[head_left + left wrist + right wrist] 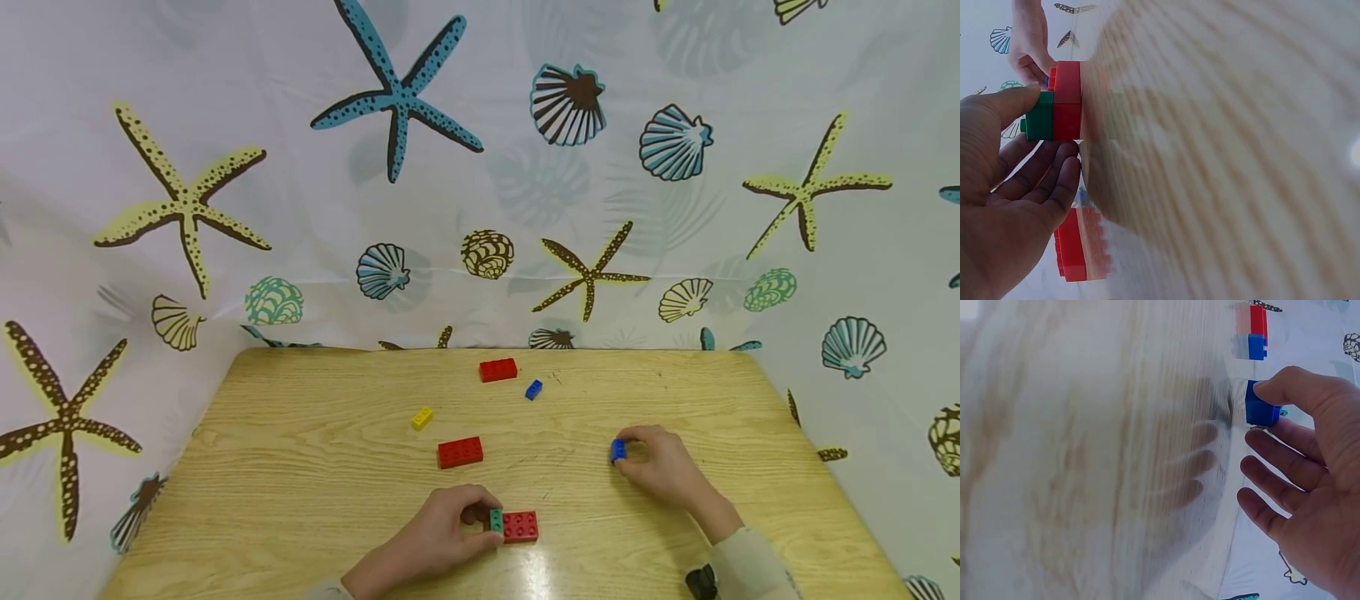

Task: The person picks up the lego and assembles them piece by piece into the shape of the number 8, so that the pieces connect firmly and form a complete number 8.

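Note:
My left hand (448, 532) pinches a small green brick (497, 521) between thumb and fingers at the front of the table. The green brick sits on top of one end of a red brick (521, 527), as the left wrist view shows from the side. Off to the right, my right hand (662, 467) pinches a small blue brick (618, 451) between thumb and index finger. In the right wrist view that blue brick (1261, 405) is at the tabletop, and the other fingers are spread apart below it.
A second red brick (461, 452) lies beyond my left hand, with a yellow brick (422, 418) behind it. Farther back are another blue brick (533, 390) and a third red brick (498, 370). A patterned curtain (450, 208) encloses the wooden table (300, 450). A black object (702, 582) is by the right sleeve.

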{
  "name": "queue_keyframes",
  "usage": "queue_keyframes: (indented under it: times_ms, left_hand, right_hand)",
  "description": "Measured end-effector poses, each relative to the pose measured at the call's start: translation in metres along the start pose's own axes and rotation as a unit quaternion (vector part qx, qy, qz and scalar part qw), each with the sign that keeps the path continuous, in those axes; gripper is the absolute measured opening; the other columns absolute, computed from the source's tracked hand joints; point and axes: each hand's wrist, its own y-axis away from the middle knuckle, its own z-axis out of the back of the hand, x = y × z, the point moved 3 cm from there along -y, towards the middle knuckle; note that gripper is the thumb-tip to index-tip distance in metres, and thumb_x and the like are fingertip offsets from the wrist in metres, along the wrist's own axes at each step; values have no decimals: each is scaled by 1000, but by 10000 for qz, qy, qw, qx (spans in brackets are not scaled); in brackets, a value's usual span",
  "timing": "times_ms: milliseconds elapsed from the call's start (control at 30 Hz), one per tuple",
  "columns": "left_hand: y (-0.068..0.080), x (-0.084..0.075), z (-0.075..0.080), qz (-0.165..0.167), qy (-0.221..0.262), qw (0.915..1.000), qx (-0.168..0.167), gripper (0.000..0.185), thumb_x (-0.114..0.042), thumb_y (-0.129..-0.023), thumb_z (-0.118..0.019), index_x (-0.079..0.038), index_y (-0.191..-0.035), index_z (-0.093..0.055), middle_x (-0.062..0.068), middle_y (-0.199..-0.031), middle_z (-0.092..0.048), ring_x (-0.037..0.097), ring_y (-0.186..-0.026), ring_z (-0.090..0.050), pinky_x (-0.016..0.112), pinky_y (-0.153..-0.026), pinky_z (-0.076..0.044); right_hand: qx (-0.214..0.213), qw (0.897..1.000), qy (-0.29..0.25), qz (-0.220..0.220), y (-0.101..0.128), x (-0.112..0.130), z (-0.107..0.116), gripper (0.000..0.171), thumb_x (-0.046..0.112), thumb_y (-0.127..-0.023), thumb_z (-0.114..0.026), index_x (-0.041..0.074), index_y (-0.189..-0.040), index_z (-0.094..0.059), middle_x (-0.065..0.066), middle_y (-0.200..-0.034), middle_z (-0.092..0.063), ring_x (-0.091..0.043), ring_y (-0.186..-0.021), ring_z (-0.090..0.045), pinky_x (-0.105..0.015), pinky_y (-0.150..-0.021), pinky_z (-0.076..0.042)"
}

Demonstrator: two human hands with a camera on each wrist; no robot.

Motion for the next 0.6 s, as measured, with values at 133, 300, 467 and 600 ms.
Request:
queue_keyframes:
  times_ms: [133,300,467,600]
  left_hand:
    - [0,-1,0,0,-12,10000,-11,30,-33,-95,-81,-14,-117,-73,-8,-106,-72,10,-97,-70,22,-84,-58]
    - [0,-1,1,11,-21,10000,-25,30,-33,-95,-81,-14,-117,-73,-8,-105,-72,11,-97,-70,23,-84,-57]
    - [0,-1,1,1,-20,10000,-17,29,-32,-96,-80,-14,-117,-73,-7,-105,-72,12,-97,-70,22,-84,-57]
    - [0,-1,0,12,-20,10000,-13,28,-31,-96,-80,-14,-117,-73,-7,-105,-72,11,-97,-70,22,-84,-57]
  right_hand:
    - [31,10000,-93,11,1,6,-3,32,15,-92,-80,5,-121,-73,-13,-120,-74,-39,-119,-66,-59,-100,-54]
    - [23,9998,-143,102,4,14,-9,31,15,-90,-80,7,-120,-73,-9,-116,-74,-34,-114,-68,-55,-97,-55]
    - [0,9993,-183,316,6,24,-16,29,13,-88,-82,8,-115,-74,-3,-109,-76,-27,-106,-70,-49,-94,-57]
    - [34,9983,-191,544,8,31,-19,27,12,-86,-84,9,-112,-74,0,-104,-76,-24,-101,-70,-46,-92,-57]
